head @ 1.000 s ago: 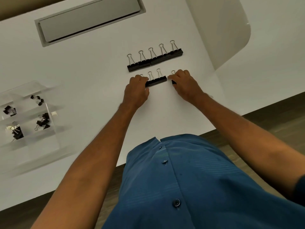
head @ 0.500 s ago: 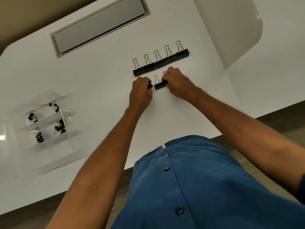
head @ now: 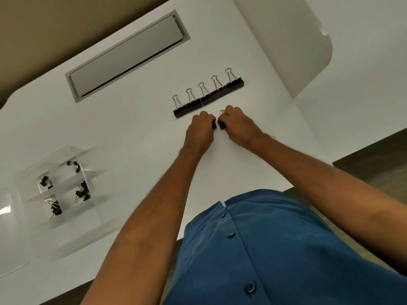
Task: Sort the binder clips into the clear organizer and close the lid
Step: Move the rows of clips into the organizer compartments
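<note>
On the white worktop (head: 136,137) before me, the job is partly done, as I judge it. At my far left the clear organizer (head: 66,194) stands with its lid (head: 8,230) open, and four of its compartments each hold a few small black clips (head: 81,191); how many in each I cannot tell through the blur.

Beyond my hands a row of five big clips (head: 209,97) lies untouched, side by side with their wire handles pointing away from me. These are left to sort, along with what I have in hand, and the lid is left to close.

Both hands are down at the worktop just on my side of that row, knuckles nearly meeting. My left hand (head: 201,130) is curled, and a black clip (head: 214,125) shows at its fingertips, so its grip is on that clip. My right hand (head: 239,124) is curled too, pinching another black clip (head: 222,126) whose wire loop sticks up past the fingers. The two clips sit almost touching, between my hands. Whether more are hidden inside either fist I cannot tell.

The organizer is well apart from both hands, off to the left.
</note>
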`<state>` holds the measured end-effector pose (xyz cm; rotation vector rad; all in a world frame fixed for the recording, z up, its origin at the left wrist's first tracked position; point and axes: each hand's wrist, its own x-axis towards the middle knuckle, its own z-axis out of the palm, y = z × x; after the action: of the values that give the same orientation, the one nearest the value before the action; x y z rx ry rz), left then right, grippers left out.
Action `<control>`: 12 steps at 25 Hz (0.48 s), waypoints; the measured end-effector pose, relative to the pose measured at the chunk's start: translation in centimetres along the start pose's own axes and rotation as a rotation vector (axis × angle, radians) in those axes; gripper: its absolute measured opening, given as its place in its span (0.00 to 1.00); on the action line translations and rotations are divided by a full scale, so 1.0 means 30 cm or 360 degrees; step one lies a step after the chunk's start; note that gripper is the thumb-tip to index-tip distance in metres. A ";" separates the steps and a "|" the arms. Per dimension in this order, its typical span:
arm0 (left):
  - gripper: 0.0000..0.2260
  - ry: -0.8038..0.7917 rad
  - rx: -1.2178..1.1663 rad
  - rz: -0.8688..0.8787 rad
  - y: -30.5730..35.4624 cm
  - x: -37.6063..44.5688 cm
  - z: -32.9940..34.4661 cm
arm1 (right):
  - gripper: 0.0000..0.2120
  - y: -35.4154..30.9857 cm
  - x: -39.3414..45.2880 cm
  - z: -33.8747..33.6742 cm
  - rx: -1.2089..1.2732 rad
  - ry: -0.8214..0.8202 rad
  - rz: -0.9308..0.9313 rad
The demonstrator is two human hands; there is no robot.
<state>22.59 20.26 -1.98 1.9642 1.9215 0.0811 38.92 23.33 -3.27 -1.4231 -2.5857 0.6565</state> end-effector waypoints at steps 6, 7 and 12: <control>0.09 -0.0027 -0.0017 0.0015 -0.006 0.017 -0.003 | 0.12 -0.007 -0.014 -0.002 0.0042 0.0001 0.0039; 0.11 -0.0014 -0.0051 0.0001 -0.009 0.007 -0.006 | 0.12 -0.008 -0.018 -0.003 0.0058 -0.0004 0.0058; 0.11 0.0195 -0.0292 -0.0091 -0.091 -0.166 -0.047 | 0.14 -0.082 -0.053 0.009 0.0186 0.0016 -0.0012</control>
<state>19.28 15.69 -0.41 1.8206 1.9676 0.3565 37.81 20.77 -2.31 -1.3767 -2.4990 0.7829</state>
